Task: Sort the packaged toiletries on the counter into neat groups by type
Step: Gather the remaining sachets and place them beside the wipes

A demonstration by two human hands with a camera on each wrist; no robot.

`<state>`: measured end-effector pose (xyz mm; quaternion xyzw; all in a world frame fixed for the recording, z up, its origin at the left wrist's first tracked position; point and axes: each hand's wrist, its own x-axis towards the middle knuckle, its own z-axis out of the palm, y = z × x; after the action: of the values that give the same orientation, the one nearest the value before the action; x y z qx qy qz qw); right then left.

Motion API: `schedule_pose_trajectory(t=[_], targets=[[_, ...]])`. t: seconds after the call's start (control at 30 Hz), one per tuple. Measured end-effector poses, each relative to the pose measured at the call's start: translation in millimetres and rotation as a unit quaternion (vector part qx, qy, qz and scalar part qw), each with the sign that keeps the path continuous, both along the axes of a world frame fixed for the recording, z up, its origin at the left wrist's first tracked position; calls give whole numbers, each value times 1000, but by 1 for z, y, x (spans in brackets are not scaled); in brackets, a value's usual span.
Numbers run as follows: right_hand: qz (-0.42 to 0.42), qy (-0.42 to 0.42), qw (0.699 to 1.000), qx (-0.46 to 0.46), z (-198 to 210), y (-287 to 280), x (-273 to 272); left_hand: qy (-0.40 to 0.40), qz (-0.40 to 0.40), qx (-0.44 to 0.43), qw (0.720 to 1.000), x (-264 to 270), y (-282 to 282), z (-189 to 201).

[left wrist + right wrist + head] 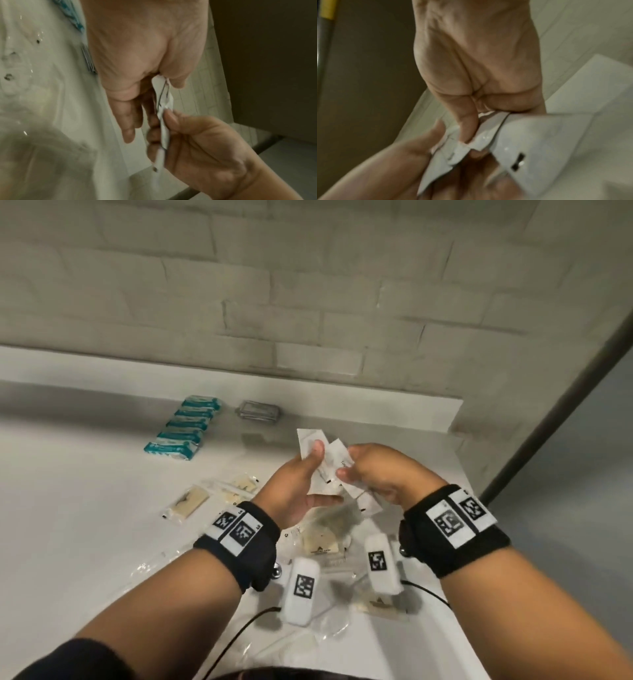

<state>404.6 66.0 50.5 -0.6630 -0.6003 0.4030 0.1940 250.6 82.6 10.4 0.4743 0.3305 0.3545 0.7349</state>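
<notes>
Both wrists wear black bands with coded tags. Between them, the left hand [294, 484] and right hand [376, 474] each pinch a fanned bunch of white sachets [329, 463] held above the counter [85, 474]. Below the grip lie clear-wrapped beige packets [322, 539]; left of it, more beige packets [186, 503]; beyond it, a row of teal bars [185, 422] and a clear case [258, 412].

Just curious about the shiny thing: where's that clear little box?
In the head view the clear box sits at the counter's back, by the wall, just right of the teal packets.
</notes>
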Motion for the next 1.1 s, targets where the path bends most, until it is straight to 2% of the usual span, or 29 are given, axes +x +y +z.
schedule_pose_trajectory(t=[0.07, 0.2, 0.33, 0.4, 0.47, 0.57, 0.67, 0.73, 0.87, 0.97, 1.1], targets=[[4, -38, 999, 29, -3, -2, -19, -20, 33, -2, 999, 0, -6, 6], [-111, 97, 984, 98, -1, -13, -32, -47, 97, -41, 993, -19, -9, 8], [-156, 261, 942, 142, 10, -17, -48, -78, 53, -99, 991, -41, -21, 7], [-168, 294, 930, 142, 11, -18, -60, -83, 12, -106, 991, -45, -30, 8], [-169, 274, 934, 151, 10, -21, -71, -75, -8, -86, 993, -47, -36, 10], [-172, 197, 945, 195, 10, -24, -78, -40, 4, -46, 998, -56, -37, 11], [-231, 159, 933, 223, 13, -23, -66, -32, 24, -33, 999, -67, -36, 11], [-245, 208, 927, 195, 14, -25, -61, -40, 44, -31, 998, -76, -33, 10], [-193, 310, 921, 134, 14, -36, -76, -20, 48, 10, 999, -87, -30, 12], [-143, 314, 931, 116, 7, -43, -100, -1, 25, 41, 999, -92, -31, 16], [-229, 275, 920, 160, 3, -35, -110, 16, 87, 66, 994, -101, -24, 14]])
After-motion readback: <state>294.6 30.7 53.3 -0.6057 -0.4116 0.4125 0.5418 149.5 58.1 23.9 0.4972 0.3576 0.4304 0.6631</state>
